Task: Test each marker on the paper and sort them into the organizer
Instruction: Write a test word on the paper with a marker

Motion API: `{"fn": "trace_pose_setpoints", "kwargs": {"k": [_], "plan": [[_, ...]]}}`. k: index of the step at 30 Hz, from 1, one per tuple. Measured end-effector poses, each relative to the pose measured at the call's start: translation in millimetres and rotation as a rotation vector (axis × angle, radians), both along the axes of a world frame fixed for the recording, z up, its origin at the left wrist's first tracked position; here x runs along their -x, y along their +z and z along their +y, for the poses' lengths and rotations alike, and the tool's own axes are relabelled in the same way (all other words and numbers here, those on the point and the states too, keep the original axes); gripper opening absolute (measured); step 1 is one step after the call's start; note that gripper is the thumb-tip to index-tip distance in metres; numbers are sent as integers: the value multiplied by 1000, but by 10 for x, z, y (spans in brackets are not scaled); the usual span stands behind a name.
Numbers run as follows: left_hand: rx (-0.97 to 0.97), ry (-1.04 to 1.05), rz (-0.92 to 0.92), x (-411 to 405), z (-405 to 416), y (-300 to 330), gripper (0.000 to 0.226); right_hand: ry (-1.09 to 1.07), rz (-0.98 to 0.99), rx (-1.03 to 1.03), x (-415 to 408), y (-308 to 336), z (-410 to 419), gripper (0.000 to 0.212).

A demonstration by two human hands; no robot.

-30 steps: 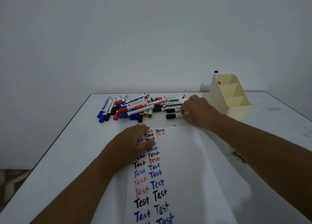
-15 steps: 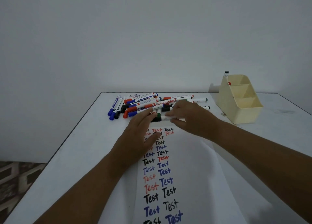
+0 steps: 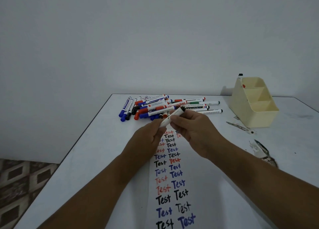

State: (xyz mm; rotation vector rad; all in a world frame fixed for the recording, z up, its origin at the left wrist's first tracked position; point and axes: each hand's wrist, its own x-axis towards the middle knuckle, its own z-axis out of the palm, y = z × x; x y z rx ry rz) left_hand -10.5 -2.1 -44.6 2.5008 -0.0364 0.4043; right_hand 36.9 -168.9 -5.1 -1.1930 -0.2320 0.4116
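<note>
My left hand and right hand grip one marker; the paper shows many tests, yet the pile stays unsorted.

Paper lies on the table, near edge — marker pile behind it; organizer to the pile's right. Both hands hold one marker above the paper's far end.

Marker pile blocks ahead (bare table leftward).
</note>
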Motion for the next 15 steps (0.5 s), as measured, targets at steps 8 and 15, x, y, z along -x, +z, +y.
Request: {"fn": "trace_pose_setpoints", "kwargs": {"k": [8, 15], "plan": [[6, 20, -92, 36, 37, 16, 49, -48, -33, 34, 9, -93, -26, 18], [130, -3, -91, 36, 46, -8, 67, -106, -277, 199, -7, 6, -70, 15]]}}
